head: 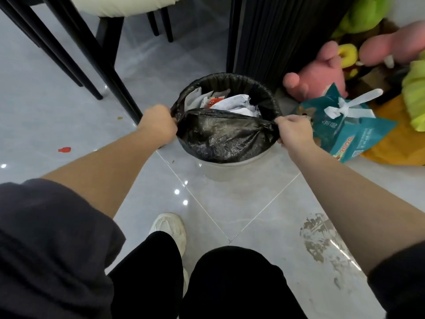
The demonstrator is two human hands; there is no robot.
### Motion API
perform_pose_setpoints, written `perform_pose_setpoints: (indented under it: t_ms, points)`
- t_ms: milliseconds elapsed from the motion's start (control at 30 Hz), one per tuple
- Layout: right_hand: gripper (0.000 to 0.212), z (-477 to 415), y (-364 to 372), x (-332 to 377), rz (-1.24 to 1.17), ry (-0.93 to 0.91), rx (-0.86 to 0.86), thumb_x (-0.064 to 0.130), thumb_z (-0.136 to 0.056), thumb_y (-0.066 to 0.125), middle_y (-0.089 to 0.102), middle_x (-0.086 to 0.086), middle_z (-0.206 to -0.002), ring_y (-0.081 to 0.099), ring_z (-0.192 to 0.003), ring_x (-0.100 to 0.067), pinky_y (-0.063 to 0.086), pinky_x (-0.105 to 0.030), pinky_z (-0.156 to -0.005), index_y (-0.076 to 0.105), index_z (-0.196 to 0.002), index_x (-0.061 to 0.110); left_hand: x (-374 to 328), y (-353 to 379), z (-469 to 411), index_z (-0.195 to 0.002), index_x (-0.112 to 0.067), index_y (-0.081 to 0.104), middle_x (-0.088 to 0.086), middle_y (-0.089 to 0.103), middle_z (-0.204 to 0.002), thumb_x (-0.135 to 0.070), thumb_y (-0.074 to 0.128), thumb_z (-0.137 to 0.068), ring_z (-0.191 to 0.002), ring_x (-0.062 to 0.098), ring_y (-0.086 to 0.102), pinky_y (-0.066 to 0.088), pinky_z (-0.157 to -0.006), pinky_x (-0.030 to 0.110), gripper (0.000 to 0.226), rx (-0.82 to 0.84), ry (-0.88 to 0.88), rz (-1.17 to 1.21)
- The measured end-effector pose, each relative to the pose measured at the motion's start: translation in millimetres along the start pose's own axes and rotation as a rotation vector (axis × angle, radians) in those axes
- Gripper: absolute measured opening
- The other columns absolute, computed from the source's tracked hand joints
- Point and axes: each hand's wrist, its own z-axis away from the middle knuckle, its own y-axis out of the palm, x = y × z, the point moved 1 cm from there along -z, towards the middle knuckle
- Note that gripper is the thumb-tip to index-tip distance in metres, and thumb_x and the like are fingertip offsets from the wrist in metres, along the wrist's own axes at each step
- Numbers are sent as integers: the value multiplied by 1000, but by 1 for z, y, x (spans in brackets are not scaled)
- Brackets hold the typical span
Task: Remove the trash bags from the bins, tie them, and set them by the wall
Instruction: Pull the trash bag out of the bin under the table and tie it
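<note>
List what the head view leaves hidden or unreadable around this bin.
Head view throughout:
Wall of the bin: mostly covered by the trash bag's near flap.
Depth of waste under the crumpled paper: hidden by that flap.
Fingertips of left hand and right hand: curled into bag folds.
Print on the teal package: too blurred.

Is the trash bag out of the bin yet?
In the bin, partly freed: left hand and right hand grip the trash bag by its near edge; far edge wraps the rim.
</note>
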Motion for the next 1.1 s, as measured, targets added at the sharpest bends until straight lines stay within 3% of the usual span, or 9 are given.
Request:
perform_pose_setpoints:
  t_ms: [133, 300, 400, 533, 633, 733, 867, 1000, 1100]
  points:
    - [39, 18, -8, -5, 72, -69, -49, 29, -76, 56, 54, -12, -59, 51, -54, -23, 47, -39, -59, 63, -81, -9, 5, -3, 11, -73, -2, 57, 10, 61, -59, 5, 52, -84, -62, 28, 64, 52, -54, 33, 14, 167, 53, -182]
    - [21, 42, -26, -15, 58, 139, 121, 24, -83, 58, 53, -5, -54, 57, -42, -15, 34, -22, -42, 55, -67, 11, 5, -12, 29, -75, -1, 57, 8, 57, -55, -2, 43, -91, -43, 17, 55, 49, -38, 22, 21, 431, -43, -79]
    - [4, 47, -37, -15, -208, 247, 195, 17, -89, 58, 56, -3, -66, 53, -46, -10, 37, -21, -48, 61, -89, 15, 7, -19, 26, -79, -2, 58, 11, 60, -66, -10, 49, -89, -50, 20, 55, 45, -40, 20, 15, 320, -81, 35]
    - [16, 32, -42, -11, -710, 338, 97, 5, -91, 50, 64, -3, -85, 62, -70, -14, 50, -25, -57, 62, -90, 16, 2, -15, 16, -80, -9, 56, 17, 64, -93, 1, 44, -88, -65, 25, 63, 57, -53, 30, 17, 96, -185, 638]
    - [11, 27, -39, -4, -1034, 384, 63, -1, -91, 48, 62, -8, -86, 64, -79, -19, 58, -31, -68, 55, -88, 7, -8, -10, 16, -75, -13, 46, 10, 55, -83, 7, 34, -91, -65, 20, 56, 55, -47, 32, 28, 41, -297, 991]
    - [17, 20, -32, 5, -1196, 431, 37, -5, -91, 37, 58, -11, -88, 61, -80, -22, 57, -36, -70, 50, -87, 5, -10, -10, 20, -68, -14, 41, 5, 40, -62, 2, 28, -91, -44, 14, 38, 32, -37, 16, 31, 12, -373, 992]
    - [27, 15, -22, 16, -939, 499, 34, -2, -89, 25, 56, -5, -78, 58, -69, -19, 55, -31, -61, 45, -78, 12, 3, -11, 11, -66, -14, 43, 12, 45, -68, -7, 35, -89, -48, 22, 42, 36, -45, 22, 25, -22, -280, 722]
    - [18, 4, -20, 24, -565, 419, 33, 27, -89, 45, 61, -4, -83, 62, -71, -20, 52, -29, -65, 54, -96, 13, 12, -11, 6, -65, -12, 44, 8, 41, -59, -24, 47, -88, -43, 24, 38, 38, -46, 24, 26, -40, -215, 658]
    - [54, -3, -21, 25, -183, 299, 85, 52, -78, 63, 63, -4, -100, 63, -86, -22, 49, -29, -67, 55, -113, 12, 19, -13, -1, -71, -10, 52, 10, 48, -53, -21, 62, -85, -39, 23, 44, 51, -48, 30, 20, -18, -154, 526]
